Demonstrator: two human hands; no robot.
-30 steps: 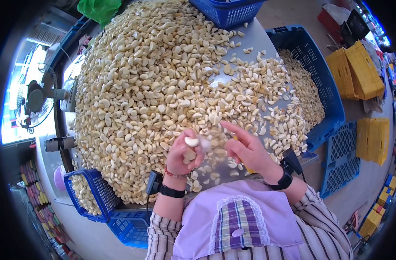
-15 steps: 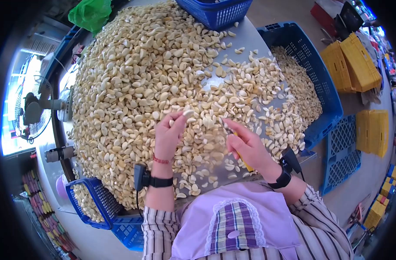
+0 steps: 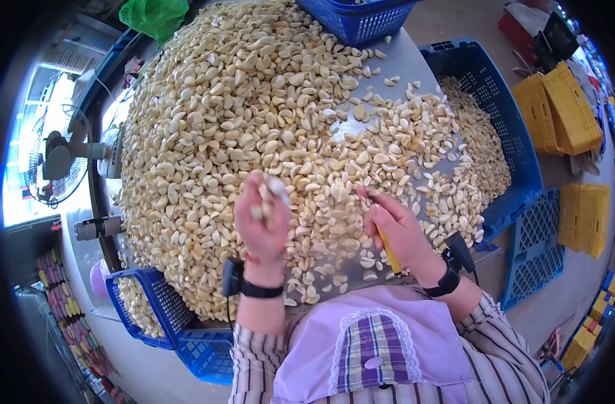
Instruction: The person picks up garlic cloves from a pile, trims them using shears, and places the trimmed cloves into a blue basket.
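A large heap of pale, peeled garlic cloves (image 3: 206, 135) covers most of the metal table (image 3: 418, 64). Over the front of the heap, my left hand (image 3: 262, 219) is turned palm up, its fingers curled around several cloves (image 3: 266, 202); motion blurs it somewhat. To its right, my right hand (image 3: 398, 229) is closed on a small knife with a yellow handle (image 3: 389, 252). The handle sticks out below the palm, and the blade is mostly hidden near the fingertips. Loose cloves lie scattered under and around both hands.
A big blue crate (image 3: 516, 161) with smaller pieces stands at the right. One blue basket (image 3: 354, 23) sits at the back, another blue basket (image 3: 163, 303) at the front left. A fan (image 3: 58, 158) is at far left; yellow crates (image 3: 584, 219) stand on the right floor.
My left hand has turned from a fingertip pinch on a clove to palm up with several cloves showing. My right hand keeps the knife. The whole view has shifted slightly.
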